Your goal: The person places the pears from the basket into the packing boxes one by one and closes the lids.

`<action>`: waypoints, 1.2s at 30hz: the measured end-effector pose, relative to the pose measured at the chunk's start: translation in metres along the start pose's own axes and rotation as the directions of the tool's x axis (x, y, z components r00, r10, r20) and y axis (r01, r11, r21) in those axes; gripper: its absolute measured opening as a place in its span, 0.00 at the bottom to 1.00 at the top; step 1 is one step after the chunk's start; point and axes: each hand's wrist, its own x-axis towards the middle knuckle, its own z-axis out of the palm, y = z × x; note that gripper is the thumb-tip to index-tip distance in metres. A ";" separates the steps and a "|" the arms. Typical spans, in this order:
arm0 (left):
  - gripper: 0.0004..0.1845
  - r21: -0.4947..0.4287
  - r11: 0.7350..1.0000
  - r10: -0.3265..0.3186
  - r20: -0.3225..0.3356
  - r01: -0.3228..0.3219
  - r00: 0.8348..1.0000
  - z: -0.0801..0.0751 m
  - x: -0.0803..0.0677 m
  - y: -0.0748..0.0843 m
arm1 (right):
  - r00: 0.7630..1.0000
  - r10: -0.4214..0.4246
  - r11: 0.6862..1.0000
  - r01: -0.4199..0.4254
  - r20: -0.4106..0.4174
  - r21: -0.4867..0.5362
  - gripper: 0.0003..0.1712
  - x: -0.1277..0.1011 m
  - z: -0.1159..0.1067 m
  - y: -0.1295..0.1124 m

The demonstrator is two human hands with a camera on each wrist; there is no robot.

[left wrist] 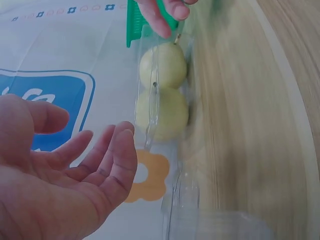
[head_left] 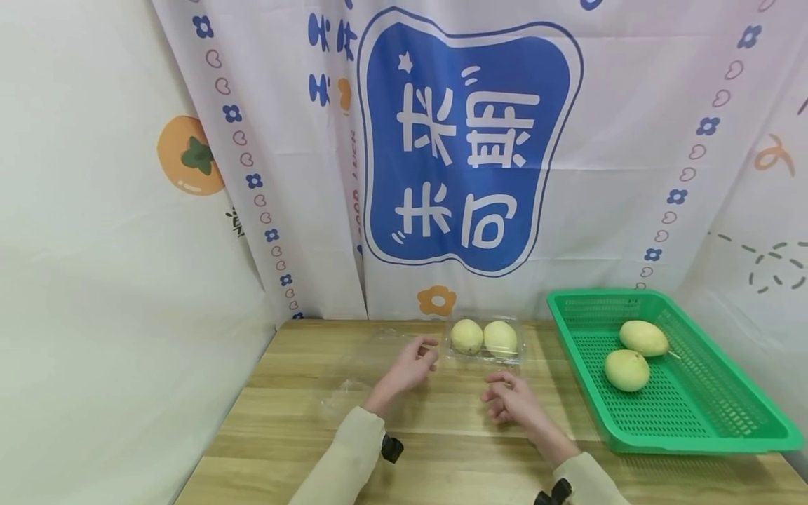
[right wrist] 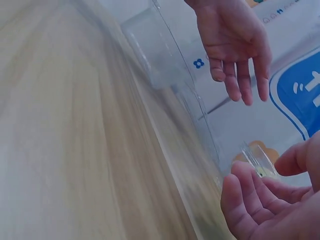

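Note:
A clear plastic clamshell box (head_left: pixel 485 340) lies open at the back of the wooden table (head_left: pixel 303 421), with two pale yellow-green pears (head_left: pixel 467 336) in its tray; its lid (head_left: pixel 372 358) lies flat to the left. My left hand (head_left: pixel 413 365) hovers just left of the tray with relaxed fingers and holds nothing. My right hand (head_left: pixel 508 398) is in front of the tray, fingers loosely curled, empty. In the left wrist view the left hand (left wrist: pixel 85 165) is open beside the two pears (left wrist: pixel 162 90). In the right wrist view the right hand (right wrist: pixel 265 200) holds nothing.
A green plastic basket (head_left: pixel 694 421) stands at the right of the table with two more pears (head_left: pixel 634 354) in it. A printed cloth backdrop (head_left: pixel 467 140) hangs right behind the table. White cloth walls close off both sides.

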 end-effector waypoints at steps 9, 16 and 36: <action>0.16 0.113 0.990 0.097 -0.065 -0.089 0.993 -0.007 -0.006 0.005 | 0.997 -0.060 0.998 0.061 0.050 -0.021 0.26 -0.004 0.020 -0.007; 0.14 0.184 0.970 0.181 -0.116 -0.158 0.977 -0.021 -0.008 0.003 | 0.990 -0.128 0.988 0.132 0.068 -0.074 0.23 -0.004 0.036 -0.013; 0.13 0.615 0.772 0.363 -0.225 -0.157 0.904 -0.047 -0.011 -0.014 | 0.930 -0.354 0.813 0.356 0.095 -0.461 0.26 0.006 0.085 -0.022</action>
